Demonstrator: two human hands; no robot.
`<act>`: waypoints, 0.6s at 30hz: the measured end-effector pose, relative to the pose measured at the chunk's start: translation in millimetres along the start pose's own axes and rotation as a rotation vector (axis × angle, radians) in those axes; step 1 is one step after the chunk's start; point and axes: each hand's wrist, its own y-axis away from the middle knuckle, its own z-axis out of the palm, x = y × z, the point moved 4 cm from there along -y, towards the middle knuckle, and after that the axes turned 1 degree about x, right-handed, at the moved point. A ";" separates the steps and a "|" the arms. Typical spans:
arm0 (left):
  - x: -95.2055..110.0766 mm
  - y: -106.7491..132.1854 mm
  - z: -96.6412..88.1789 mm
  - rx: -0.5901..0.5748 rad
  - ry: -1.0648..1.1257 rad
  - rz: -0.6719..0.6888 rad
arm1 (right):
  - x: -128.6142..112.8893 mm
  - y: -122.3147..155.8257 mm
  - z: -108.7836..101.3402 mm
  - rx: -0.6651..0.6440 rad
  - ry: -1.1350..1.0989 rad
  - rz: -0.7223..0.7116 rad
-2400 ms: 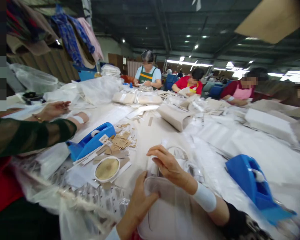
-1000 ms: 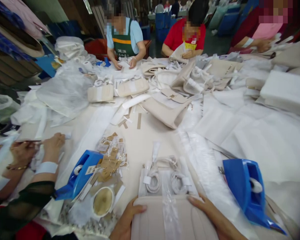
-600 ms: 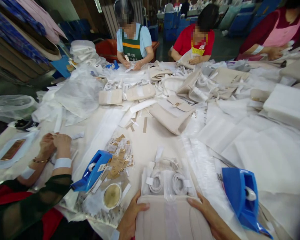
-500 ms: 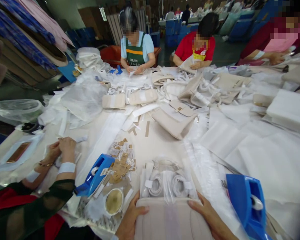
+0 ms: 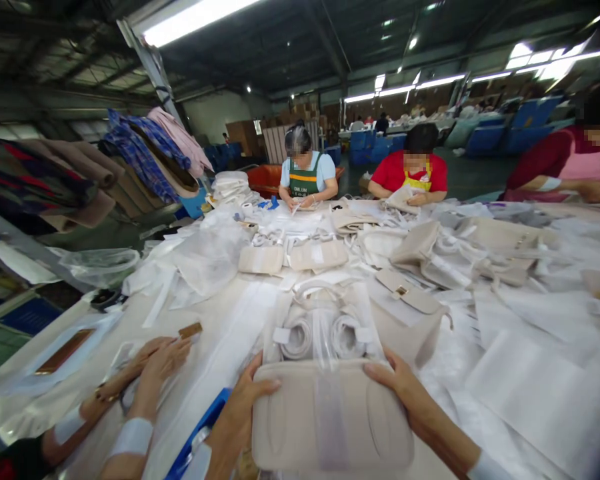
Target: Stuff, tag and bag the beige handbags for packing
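Both hands loaded: my left hand (image 5: 250, 393) and right hand (image 5: 397, 383) grip the beige bag (image 5: 297, 413) at its sides, thumbs on the near face, other fingers mostly hidden. Forearms converge from below. Bag's between my palms, coiled straps (image 5: 300, 337) just beyond; blue dispenser (image 5: 193, 437) beside left wrist.

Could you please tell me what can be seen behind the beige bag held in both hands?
Behind the beige bag show two rolled straps and, farther back, other bags. Its far side and whatever lies directly beneath are covered.
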 end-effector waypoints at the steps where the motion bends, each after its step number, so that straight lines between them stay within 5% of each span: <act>1: 22.3 -21.9 8.8 -0.048 -0.016 0.048 | -16.4 -27.6 1.3 -0.004 0.017 -0.039; 4: 86.0 -101.1 37.3 -0.184 -0.061 0.163 | -66.6 -118.7 0.2 0.008 0.099 -0.139; 9: 165.3 -257.6 79.2 -0.218 -0.136 0.283 | -128.0 -283.8 -17.7 0.011 0.242 -0.222; 14: 177.8 -404.2 108.3 -0.154 -0.279 0.261 | -139.5 -414.1 -52.7 0.118 0.512 -0.288; 18: 164.4 -468.1 121.2 -0.048 -0.442 0.268 | -142.0 -456.2 -77.7 0.264 0.818 -0.299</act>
